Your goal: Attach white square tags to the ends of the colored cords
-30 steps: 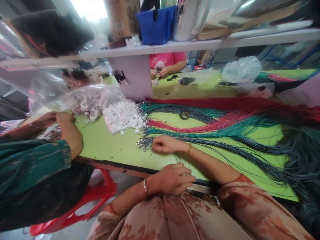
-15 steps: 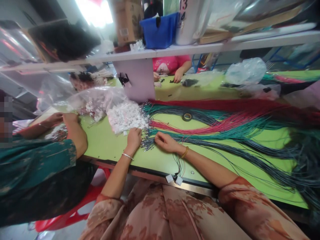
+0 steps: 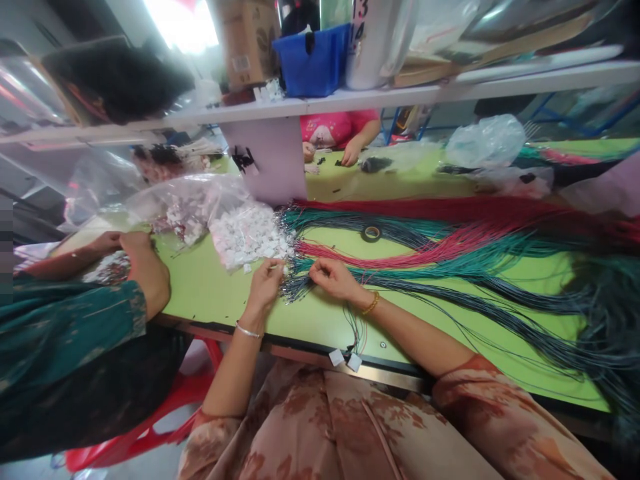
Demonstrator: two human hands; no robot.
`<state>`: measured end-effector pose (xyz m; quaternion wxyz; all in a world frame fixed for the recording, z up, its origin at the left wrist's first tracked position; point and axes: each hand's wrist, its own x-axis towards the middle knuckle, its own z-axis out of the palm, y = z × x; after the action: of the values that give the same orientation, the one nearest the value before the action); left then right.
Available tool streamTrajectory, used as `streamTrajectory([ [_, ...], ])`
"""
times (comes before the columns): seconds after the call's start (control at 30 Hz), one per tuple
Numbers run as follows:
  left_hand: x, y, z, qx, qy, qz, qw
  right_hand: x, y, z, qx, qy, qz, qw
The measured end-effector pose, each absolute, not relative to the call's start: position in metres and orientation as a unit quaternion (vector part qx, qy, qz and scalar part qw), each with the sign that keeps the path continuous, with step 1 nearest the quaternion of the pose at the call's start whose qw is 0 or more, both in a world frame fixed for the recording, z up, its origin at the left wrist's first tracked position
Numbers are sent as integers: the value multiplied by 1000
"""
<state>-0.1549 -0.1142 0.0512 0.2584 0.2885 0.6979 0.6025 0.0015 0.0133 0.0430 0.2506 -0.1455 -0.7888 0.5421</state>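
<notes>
My left hand [image 3: 265, 287] is closed, with a small white plastic connector [image 3: 285, 269] at its pinched fingertips. It is just in front of a pile of white connectors [image 3: 245, 233] in a clear plastic bag. My right hand [image 3: 336, 279] is also pinched closed, over the metal-tipped ends of the green wires [image 3: 395, 274] and dark grey wires [image 3: 440, 293]. Whatever its fingertips grip is too small to make out. Below my right wrist, thin wires run down to two white connector blocks [image 3: 355, 362] at the table edge.
Red wires [image 3: 425, 208] and pink wires [image 3: 385, 262] stretch right across the green table [image 3: 210, 287]. A tape roll [image 3: 365, 234] lies among them. A co-worker's hands [image 3: 143, 260] handle small parts at left; another person [image 3: 345, 133] sits opposite. Overhead is a shelf [image 3: 380, 97] with a blue bin [image 3: 313, 63].
My left hand has moved slightly left, and its fingertips now show a white connector. My right hand stays by the wire ends. The whole view has shifted a little.
</notes>
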Motion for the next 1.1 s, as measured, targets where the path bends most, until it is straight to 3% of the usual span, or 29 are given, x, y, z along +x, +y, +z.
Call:
streamTrajectory([
  [0.1,-134,-106,57,245,571,671,404,4,10,48,-156,-805,508,263],
  [0.27,-122,-102,59,195,509,693,473,7,9,51,-171,-818,489,251],
  [1.1,-102,-99,36,206,563,714,361,6,9,39,-148,-846,460,223],
])
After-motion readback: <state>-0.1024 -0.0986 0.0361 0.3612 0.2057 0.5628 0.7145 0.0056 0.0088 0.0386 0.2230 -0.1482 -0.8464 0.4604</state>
